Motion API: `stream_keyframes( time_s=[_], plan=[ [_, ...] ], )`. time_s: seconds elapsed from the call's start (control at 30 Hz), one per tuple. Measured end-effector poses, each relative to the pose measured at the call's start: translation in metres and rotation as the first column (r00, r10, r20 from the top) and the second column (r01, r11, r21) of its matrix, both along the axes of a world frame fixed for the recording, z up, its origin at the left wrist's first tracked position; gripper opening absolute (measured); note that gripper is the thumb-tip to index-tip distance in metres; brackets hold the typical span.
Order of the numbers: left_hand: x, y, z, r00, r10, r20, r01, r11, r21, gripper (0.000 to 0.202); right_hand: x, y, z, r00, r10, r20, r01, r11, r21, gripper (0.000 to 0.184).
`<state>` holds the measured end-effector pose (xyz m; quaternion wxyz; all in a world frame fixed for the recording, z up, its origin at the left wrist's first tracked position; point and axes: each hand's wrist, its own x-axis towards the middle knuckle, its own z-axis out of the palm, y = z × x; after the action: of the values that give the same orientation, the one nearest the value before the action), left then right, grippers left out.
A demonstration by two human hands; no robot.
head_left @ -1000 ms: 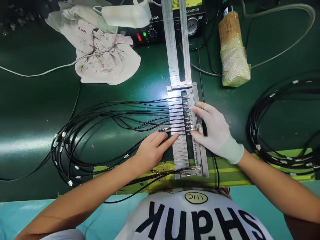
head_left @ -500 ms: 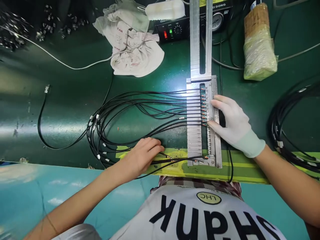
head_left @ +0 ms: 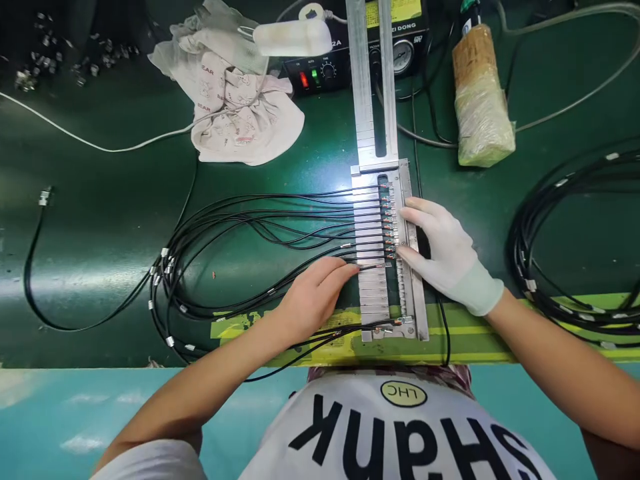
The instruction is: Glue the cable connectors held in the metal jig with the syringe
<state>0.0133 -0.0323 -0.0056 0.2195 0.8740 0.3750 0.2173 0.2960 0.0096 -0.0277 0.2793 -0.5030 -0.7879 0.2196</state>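
Note:
My bare left hand (head_left: 316, 297) pinches a black cable (head_left: 369, 267) close to its stripped end, which lies over the slot of a metal wire-holding jig (head_left: 374, 300). Several black cables (head_left: 300, 214) run side by side across the jig's grooves, with their copper-coloured ends at small metal connectors along the slot. My right hand (head_left: 443, 243), in a white glove, rests on the jig's right rail. Its thumb and fingertips are apart and touch the rail beside the connectors. More loose cable ends (head_left: 380, 327) lie across the jig's near end.
A white cloth bag (head_left: 245, 127) and a black control box with a gauge (head_left: 403, 56) stand at the back. A wrapped block (head_left: 483, 113) is at back right. Coiled cables (head_left: 525, 233) lie on the right. Dark piles of small metal parts (head_left: 45, 57) sit at far left.
My left hand has moved up and right from the near cable ends and brought one cable over the jig. My right hand stays on the rail. The whole view has shifted slightly.

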Motion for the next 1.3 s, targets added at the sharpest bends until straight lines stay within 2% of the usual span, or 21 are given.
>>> stream_keyframes(
  time_s=[0.1, 0.23, 0.43, 0.53, 0.7, 0.9, 1.07, 1.17, 1.3],
  plan=[
    [0.014, 0.012, -0.012, 0.999, -0.042, 0.012, 0.042, 0.999, 0.035, 0.034, 0.001, 0.001, -0.001, 1.000, 0.002, -0.013, -0.002, 1.000, -0.008, 0.056],
    [0.009, 0.018, -0.018, 0.997, -0.075, 0.010, 0.074, 0.996, 0.054, 0.038, 0.002, 0.003, -0.001, 1.000, -0.001, -0.016, 0.001, 1.000, -0.022, 0.056],
    [0.005, 0.020, -0.023, 0.992, -0.114, 0.060, 0.114, 0.993, 0.015, 0.040, 0.003, 0.004, 0.000, 1.000, -0.006, -0.023, 0.004, 0.999, -0.050, 0.054],
    [0.008, 0.022, -0.024, 0.990, -0.140, -0.028, 0.142, 0.986, 0.084, 0.038, 0.003, 0.005, 0.000, 1.000, -0.009, -0.023, 0.008, 0.999, -0.048, 0.054],
    [0.012, 0.026, -0.022, 0.963, -0.226, -0.145, 0.254, 0.941, 0.222, 0.040, 0.003, 0.006, 0.001, 1.000, -0.017, -0.027, 0.015, 0.999, -0.050, 0.052],
    [0.014, 0.026, -0.018, 0.965, -0.202, -0.168, 0.237, 0.946, 0.222, 0.043, 0.004, 0.008, 0.000, 1.000, -0.008, -0.023, 0.007, 0.998, -0.058, 0.052],
    [0.014, 0.013, -0.019, 0.974, -0.053, -0.219, 0.106, 0.965, 0.239, 0.040, 0.006, 0.009, 0.000, 0.999, -0.006, -0.033, 0.004, 0.998, -0.055, 0.049],
    [0.012, 0.005, -0.024, 0.965, -0.089, -0.248, 0.136, 0.974, 0.182, 0.048, 0.007, 0.010, -0.001, 0.999, -0.004, -0.042, 0.002, 0.999, -0.048, 0.049],
    [0.014, 0.004, -0.026, 0.973, -0.086, -0.215, 0.128, 0.974, 0.186, 0.048, 0.007, 0.010, -0.002, 0.998, -0.010, -0.062, 0.008, 1.000, -0.023, 0.048]
  ],
)
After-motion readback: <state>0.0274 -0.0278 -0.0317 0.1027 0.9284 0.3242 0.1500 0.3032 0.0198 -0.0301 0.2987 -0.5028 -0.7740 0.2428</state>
